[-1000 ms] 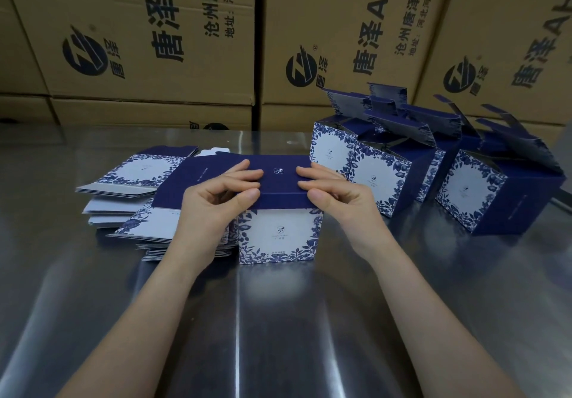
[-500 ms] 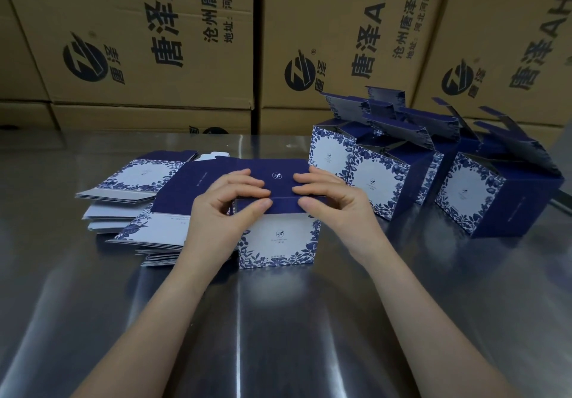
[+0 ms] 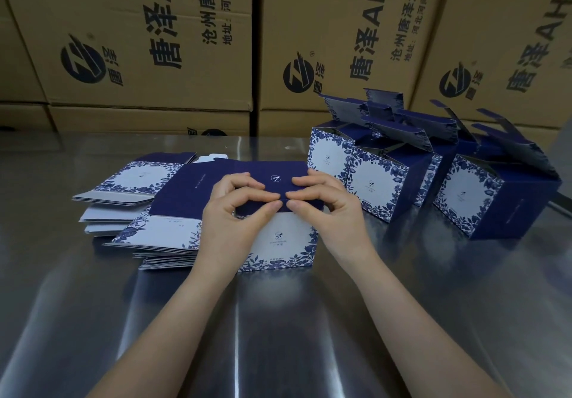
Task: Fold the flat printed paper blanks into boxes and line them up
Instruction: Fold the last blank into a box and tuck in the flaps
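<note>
Lid-closing step: left hand (image 3: 229,218) and right hand (image 3: 328,208) both pinch the box's (image 3: 278,242) navy top flap along its front edge, thumbs almost meeting. The box stands in the middle of the table (image 3: 278,329), beside the flat blanks (image 3: 154,233) (finished boxes (image 3: 374,187) to its right). Its long side runs left to right, with the flowered white face toward the person. Next, probably, an even downward tuck.

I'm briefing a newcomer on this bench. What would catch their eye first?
At centre, the left hand and right hand pinch the navy top flap of a blue-and-white floral paper box on the shiny steel table. Right of it stand folded boxes with lids open; left of it lie stacks of flat printed blanks. Big brown cardboard cartons wall the back.
</note>
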Demonstrator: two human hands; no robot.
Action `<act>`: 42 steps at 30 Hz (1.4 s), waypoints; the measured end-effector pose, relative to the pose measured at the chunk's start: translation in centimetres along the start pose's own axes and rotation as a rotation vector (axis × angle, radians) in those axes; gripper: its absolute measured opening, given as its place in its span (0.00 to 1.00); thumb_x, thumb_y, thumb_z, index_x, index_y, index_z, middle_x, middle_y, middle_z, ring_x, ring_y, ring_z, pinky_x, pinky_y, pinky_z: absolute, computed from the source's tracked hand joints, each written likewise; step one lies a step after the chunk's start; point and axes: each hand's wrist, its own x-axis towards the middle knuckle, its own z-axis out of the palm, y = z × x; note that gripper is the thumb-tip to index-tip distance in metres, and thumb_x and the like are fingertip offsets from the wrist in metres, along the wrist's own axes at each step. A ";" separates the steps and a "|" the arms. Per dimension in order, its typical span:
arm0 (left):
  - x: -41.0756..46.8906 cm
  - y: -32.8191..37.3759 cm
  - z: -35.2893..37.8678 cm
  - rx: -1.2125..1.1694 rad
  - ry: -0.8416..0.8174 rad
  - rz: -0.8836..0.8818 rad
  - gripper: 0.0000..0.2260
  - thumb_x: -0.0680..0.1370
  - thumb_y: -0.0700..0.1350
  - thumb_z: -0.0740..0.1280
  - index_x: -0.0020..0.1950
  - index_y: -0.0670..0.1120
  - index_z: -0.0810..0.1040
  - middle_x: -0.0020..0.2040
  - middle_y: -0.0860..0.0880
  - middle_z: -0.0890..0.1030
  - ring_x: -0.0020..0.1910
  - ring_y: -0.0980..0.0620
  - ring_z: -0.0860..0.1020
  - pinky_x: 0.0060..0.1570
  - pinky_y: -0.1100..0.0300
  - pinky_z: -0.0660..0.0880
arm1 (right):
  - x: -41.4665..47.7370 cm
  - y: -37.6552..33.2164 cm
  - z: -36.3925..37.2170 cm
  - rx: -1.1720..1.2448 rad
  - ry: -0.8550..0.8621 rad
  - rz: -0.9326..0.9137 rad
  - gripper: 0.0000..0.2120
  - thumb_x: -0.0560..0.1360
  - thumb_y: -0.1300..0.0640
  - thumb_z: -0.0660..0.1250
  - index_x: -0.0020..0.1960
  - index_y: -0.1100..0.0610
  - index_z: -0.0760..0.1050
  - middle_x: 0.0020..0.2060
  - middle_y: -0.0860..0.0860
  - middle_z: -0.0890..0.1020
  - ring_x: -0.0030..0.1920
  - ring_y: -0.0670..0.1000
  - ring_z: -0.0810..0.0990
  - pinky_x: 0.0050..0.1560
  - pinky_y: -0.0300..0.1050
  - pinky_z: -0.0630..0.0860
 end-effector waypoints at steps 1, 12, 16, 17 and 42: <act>0.0 0.0 0.0 -0.003 0.001 -0.001 0.12 0.70 0.37 0.76 0.41 0.55 0.83 0.50 0.50 0.78 0.59 0.61 0.74 0.57 0.72 0.67 | 0.0 0.0 0.1 -0.007 0.005 -0.003 0.13 0.68 0.66 0.76 0.44 0.48 0.82 0.49 0.44 0.82 0.65 0.50 0.74 0.67 0.42 0.67; 1.0 -0.5 -2.2 -0.178 -0.122 -0.036 0.10 0.71 0.33 0.73 0.44 0.48 0.84 0.47 0.53 0.86 0.62 0.58 0.78 0.60 0.67 0.72 | 0.4 -0.2 -2.1 0.004 -0.167 0.074 0.12 0.73 0.66 0.71 0.53 0.52 0.82 0.55 0.46 0.83 0.68 0.44 0.72 0.71 0.42 0.65; 1.2 -1.0 -2.2 -0.192 -0.124 -0.042 0.10 0.71 0.33 0.73 0.41 0.49 0.84 0.46 0.55 0.86 0.61 0.58 0.78 0.61 0.64 0.73 | 0.4 -0.1 -1.7 0.008 -0.114 0.070 0.12 0.73 0.68 0.71 0.51 0.53 0.82 0.52 0.46 0.83 0.67 0.47 0.73 0.70 0.44 0.66; 1.2 -1.1 -2.1 -0.188 -0.125 -0.042 0.10 0.71 0.32 0.73 0.41 0.48 0.84 0.46 0.54 0.86 0.62 0.58 0.78 0.61 0.63 0.73 | 0.4 -0.1 -1.5 0.006 -0.104 0.064 0.12 0.73 0.68 0.71 0.51 0.54 0.82 0.51 0.46 0.83 0.66 0.47 0.73 0.70 0.44 0.66; 0.2 -0.6 -1.5 0.010 -0.026 -0.056 0.12 0.78 0.38 0.69 0.56 0.53 0.82 0.66 0.55 0.77 0.72 0.59 0.69 0.70 0.63 0.65 | 0.0 0.0 -1.9 -0.249 -0.117 -0.061 0.14 0.72 0.62 0.74 0.55 0.50 0.82 0.59 0.46 0.81 0.69 0.48 0.72 0.71 0.46 0.66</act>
